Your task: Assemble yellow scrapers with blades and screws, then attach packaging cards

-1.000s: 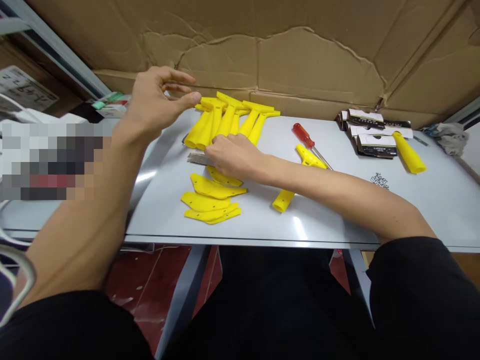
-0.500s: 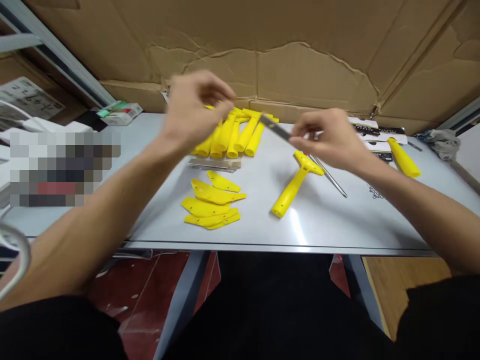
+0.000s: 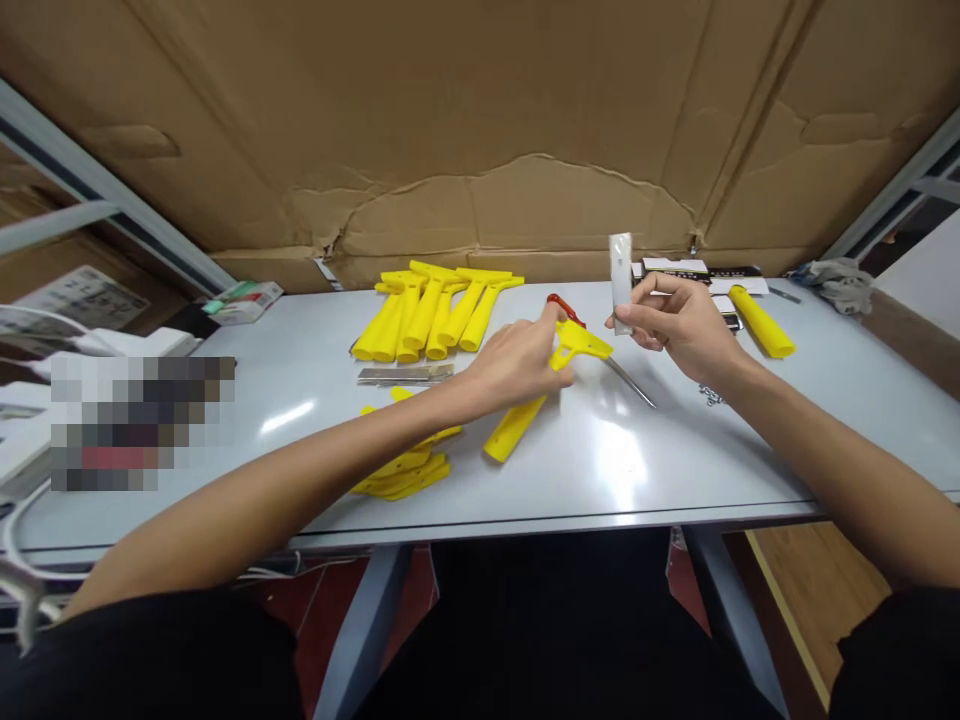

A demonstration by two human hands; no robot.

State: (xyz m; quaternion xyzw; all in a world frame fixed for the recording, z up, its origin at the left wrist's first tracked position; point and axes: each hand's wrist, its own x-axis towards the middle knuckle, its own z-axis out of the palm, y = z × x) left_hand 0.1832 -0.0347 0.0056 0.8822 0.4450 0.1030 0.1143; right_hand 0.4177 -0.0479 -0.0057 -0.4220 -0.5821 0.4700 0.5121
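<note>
In the head view, my left hand [image 3: 517,362] has its fingers closed around the neck of a yellow T-shaped scraper handle [image 3: 513,430], whose hollow end points toward the front edge. My right hand [image 3: 667,315] pinches a flat metal blade [image 3: 621,270] upright above the table; it catches the light. Behind the scraper handle lies a screwdriver, its red grip [image 3: 562,306] partly hidden and its metal shaft [image 3: 631,384] pointing right. Yellow cover plates [image 3: 405,475] lie in a pile, partly under my left forearm. Several more blades [image 3: 405,375] are stacked farther back.
Several yellow scraper handles [image 3: 427,315] lie bunched at the back, before a cardboard wall [image 3: 510,215]. Another yellow handle [image 3: 761,322], black-and-white packages [image 3: 675,266] and small screws [image 3: 711,395] lie at right. White power strips and cables [image 3: 142,342] are at left.
My left hand has come down and right, closing on the scraper handle. My right hand has turned the blade from slanting to upright. The head view has shifted.
</note>
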